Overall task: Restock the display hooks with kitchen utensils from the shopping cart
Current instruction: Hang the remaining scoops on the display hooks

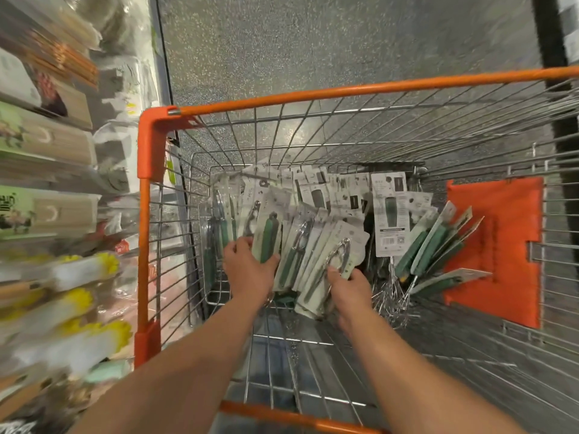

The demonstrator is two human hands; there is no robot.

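Shopping cart: wire basket with orange rim and corner caps, filling the centre and right of the view; speckled grey floor shows beyond it at 12 o'clock.

Carded utensils: a loose heap of white-backed packs on the cart floor at centre, most showing dark green handles and metal heads. One upright card with a green tool stands at 1 o'clock of the heap. A fan of green-handled packs leans at 3 o'clock, with wire whisks lying just below them.

Orange flap: flat panel against the cart's right wall at 3 o'clock, touching the fanned packs.

Left hand: reaching into the heap at its 8 o'clock edge, thumb and fingers closed around a green-handled pack.

Right hand: at the heap's 5 o'clock edge, thumb pressed on the lower end of a card holding a metal tongs-like tool, fingers curled beneath the card. The two hands are apart, several packs between them.

Shelving: at 9 o'clock, blurred stock of boxed and bagged goods, with yellow-and-white items lower down; details are not legible.
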